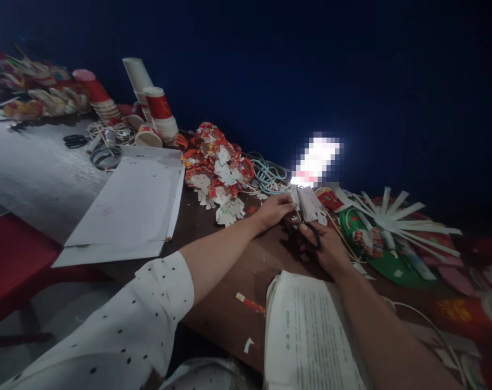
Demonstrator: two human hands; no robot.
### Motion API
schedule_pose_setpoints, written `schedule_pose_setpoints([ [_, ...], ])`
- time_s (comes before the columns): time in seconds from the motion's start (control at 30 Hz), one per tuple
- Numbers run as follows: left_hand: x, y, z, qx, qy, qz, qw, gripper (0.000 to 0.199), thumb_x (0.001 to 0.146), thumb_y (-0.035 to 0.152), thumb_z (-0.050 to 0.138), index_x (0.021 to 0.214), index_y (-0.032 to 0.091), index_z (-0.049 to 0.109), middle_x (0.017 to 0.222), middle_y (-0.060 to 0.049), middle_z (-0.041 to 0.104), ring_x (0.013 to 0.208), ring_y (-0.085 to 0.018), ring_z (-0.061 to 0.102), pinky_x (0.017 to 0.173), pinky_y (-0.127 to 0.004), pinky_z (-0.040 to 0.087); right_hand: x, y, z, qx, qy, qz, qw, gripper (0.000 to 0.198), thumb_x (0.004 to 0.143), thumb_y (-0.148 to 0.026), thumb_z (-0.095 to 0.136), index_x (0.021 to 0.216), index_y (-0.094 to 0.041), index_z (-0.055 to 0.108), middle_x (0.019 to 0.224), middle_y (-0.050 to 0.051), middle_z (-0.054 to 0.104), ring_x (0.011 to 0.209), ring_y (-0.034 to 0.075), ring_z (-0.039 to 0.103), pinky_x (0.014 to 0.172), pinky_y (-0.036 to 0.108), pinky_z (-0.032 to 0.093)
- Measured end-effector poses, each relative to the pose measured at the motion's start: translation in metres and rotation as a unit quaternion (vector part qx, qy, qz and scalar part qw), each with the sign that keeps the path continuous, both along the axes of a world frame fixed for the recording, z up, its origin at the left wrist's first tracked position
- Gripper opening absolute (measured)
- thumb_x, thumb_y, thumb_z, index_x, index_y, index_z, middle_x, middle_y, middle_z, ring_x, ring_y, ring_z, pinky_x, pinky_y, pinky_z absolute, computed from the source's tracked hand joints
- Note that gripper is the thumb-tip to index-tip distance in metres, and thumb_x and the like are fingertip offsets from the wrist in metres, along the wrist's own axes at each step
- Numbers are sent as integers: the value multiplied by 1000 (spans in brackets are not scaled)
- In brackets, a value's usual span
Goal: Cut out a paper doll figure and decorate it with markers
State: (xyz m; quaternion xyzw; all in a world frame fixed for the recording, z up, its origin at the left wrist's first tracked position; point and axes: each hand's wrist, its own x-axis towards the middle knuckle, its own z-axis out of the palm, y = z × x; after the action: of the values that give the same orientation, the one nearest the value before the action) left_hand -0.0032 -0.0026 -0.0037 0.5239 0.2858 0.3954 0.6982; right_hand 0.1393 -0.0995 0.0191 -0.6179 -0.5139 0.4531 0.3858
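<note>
My right hand point(329, 246) grips a pair of scissors point(317, 237) by their black handles, fingers closed around them. Just to its left, my left hand point(275, 211) pinches a white paper piece point(308, 203) between thumb and fingers. The two hands nearly meet over the brown table point(225, 271). The scissor blades are close to the paper, but I cannot tell whether they are biting into it. A pile of red and white cut paper pieces point(221, 162) lies to the left of my left hand.
Stacked paper cups point(162, 116) stand at the back left, behind a white board point(128, 200). Pale blue cable point(268, 173) coils by the wall. A bright screen point(316, 160) leans there. On the right, a cup cut into strips point(392, 219) overlaps a green tray point(408, 279). Printed pages point(302, 330) lie in front.
</note>
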Motion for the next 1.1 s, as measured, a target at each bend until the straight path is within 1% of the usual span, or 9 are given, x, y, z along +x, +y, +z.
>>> schedule_pose_setpoints([
  [0.2, 0, 1, 0, 11, 5, 3, 1000, 17, 79, 22, 60, 67, 13, 50, 59, 3, 54, 56, -7, 50, 61, -21, 39, -3, -1, 9, -1, -36, -6, 999, 44, 69, -62, 68, 71, -18, 66, 54, 0, 58, 49, 12, 51, 47, 23, 38],
  [0.4, 0, 1, 0, -7, -5, -8, 1000, 22, 78, 26, 63, 67, 14, 48, 59, 4, 55, 56, -7, 50, 60, -21, 40, -2, 0, 8, 6, -66, 1, 998, 44, 68, -63, 68, 64, -19, 64, 53, 1, 58, 49, 14, 52, 46, 25, 39],
  [0.57, 0, 1, -1, 15, 4, -4, 1000, 21, 78, 25, 62, 68, 14, 49, 61, 2, 56, 57, -8, 51, 61, -21, 40, 0, 1, 5, 16, -54, 3, 998, 41, 67, -60, 71, 68, -19, 67, 54, 0, 57, 50, 13, 51, 48, 25, 39],
  [0.7, 0, 1, -2, 28, 19, 0, 999, 18, 80, 24, 58, 68, 14, 49, 60, 2, 57, 57, -8, 51, 61, -21, 40, 0, 1, 6, 19, -64, 9, 998, 42, 68, -60, 69, 62, -19, 63, 57, 0, 57, 51, 13, 51, 49, 25, 38],
  [0.8, 0, 2, -3, 30, 24, 0, 999, 19, 80, 25, 58, 67, 14, 49, 61, 2, 57, 57, -9, 51, 61, -22, 40, -1, -1, 8, 22, -69, 13, 997, 42, 69, -60, 68, 60, -19, 61, 55, -1, 55, 51, 13, 49, 48, 25, 37],
  [1.0, 0, 4, -4, 34, 14, 4, 999, 22, 77, 28, 62, 66, 14, 50, 61, 3, 55, 58, -8, 49, 61, -21, 39, 0, 0, 5, 18, -38, 6, 999, 38, 69, -57, 70, 68, -20, 66, 59, -1, 55, 49, 12, 48, 47, 25, 36],
  [1.1, 0, 3, -3, 31, 11, 4, 999, 21, 78, 26, 61, 66, 14, 49, 60, 3, 55, 57, -8, 49, 61, -21, 39, 1, 0, 2, 21, -39, 6, 999, 37, 70, -56, 70, 65, -19, 65, 58, -1, 54, 49, 11, 48, 47, 24, 36],
])
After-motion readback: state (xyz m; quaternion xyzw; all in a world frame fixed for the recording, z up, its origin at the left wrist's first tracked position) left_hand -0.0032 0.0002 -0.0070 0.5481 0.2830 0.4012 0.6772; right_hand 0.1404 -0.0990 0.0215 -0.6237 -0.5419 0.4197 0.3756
